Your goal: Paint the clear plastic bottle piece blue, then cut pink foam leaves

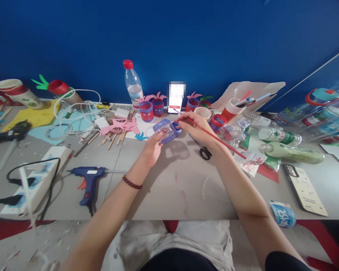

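Observation:
My left hand (154, 147) is closed on a clear plastic piece with purple paint (167, 132), held just above the table; it looks like a cut bottle section. In my right hand (196, 127) is a thin paintbrush (228, 143), its red handle slanting down to the right over the forearm. The right fingertips are close to the purple piece's right end, and whether they touch it cannot be made out. Behind the hands stand small red-and-purple cups (146, 111) with pink paper leaves. A lit phone (175, 98) leans against the blue wall.
Black-handled scissors (205, 153) lie right of centre. A blue glue gun (89, 180) and a power strip (41, 180) lie left, near pink paper cutouts (121, 127). Bottles (281, 135), a cup of pens (233, 108) and another phone (305, 190) are on the right.

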Demonstrator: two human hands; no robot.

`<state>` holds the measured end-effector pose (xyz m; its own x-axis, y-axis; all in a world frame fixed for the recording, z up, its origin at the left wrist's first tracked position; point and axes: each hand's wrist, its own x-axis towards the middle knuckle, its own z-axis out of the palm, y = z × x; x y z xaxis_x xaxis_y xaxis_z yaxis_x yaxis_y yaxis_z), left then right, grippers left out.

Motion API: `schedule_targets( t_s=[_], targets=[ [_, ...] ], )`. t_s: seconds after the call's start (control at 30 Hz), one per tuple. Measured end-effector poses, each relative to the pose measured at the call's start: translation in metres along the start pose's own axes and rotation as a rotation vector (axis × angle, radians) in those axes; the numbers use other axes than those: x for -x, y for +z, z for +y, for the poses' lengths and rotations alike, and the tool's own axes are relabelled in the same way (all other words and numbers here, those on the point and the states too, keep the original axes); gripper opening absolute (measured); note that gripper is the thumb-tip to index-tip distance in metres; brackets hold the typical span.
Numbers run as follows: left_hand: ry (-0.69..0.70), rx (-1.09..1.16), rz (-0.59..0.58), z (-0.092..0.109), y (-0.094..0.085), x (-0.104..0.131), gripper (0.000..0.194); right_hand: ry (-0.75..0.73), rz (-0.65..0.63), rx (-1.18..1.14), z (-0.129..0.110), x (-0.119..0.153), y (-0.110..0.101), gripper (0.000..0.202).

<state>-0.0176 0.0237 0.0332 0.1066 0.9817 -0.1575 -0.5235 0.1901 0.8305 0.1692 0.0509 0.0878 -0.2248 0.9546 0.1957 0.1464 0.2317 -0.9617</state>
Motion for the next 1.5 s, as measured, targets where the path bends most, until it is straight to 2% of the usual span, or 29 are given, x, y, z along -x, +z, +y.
schedule_targets(
  t_s=[0.1,0.23,0.5,0.7,0.93,1.1,1.2,1.33,1.5],
  targets=[
    [0.014,-0.008,-0.067,0.001,0.001,0.002,0.043,-0.002,-0.035,0.033,-0.005,0.003,0.005,0.031],
    [0.032,-0.012,-0.101,0.002,0.002,0.003,0.043,0.028,-0.067,0.049,-0.006,0.004,0.009,0.032],
    [0.056,-0.091,0.046,-0.002,-0.002,-0.001,0.041,0.009,0.015,0.026,0.002,0.002,0.015,0.038],
    [0.095,-0.102,0.021,-0.006,-0.001,0.000,0.044,-0.050,0.061,0.199,-0.003,0.009,0.022,0.039],
    [0.106,-0.156,-0.037,-0.010,-0.006,-0.002,0.045,-0.064,0.027,0.193,-0.004,0.010,0.027,0.041],
    [0.091,-0.138,0.029,-0.010,-0.007,-0.004,0.047,-0.026,0.058,0.064,-0.012,0.006,0.017,0.029],
    [0.057,-0.126,0.070,-0.009,-0.006,-0.004,0.046,-0.033,0.063,0.018,-0.023,0.006,0.004,0.035],
    [0.037,-0.101,0.105,-0.008,-0.005,-0.004,0.042,-0.077,0.152,0.028,-0.033,0.008,-0.011,0.044],
    [0.039,-0.079,0.119,-0.008,-0.006,-0.005,0.041,-0.082,0.189,-0.025,-0.041,0.012,-0.025,0.039]
  ],
)
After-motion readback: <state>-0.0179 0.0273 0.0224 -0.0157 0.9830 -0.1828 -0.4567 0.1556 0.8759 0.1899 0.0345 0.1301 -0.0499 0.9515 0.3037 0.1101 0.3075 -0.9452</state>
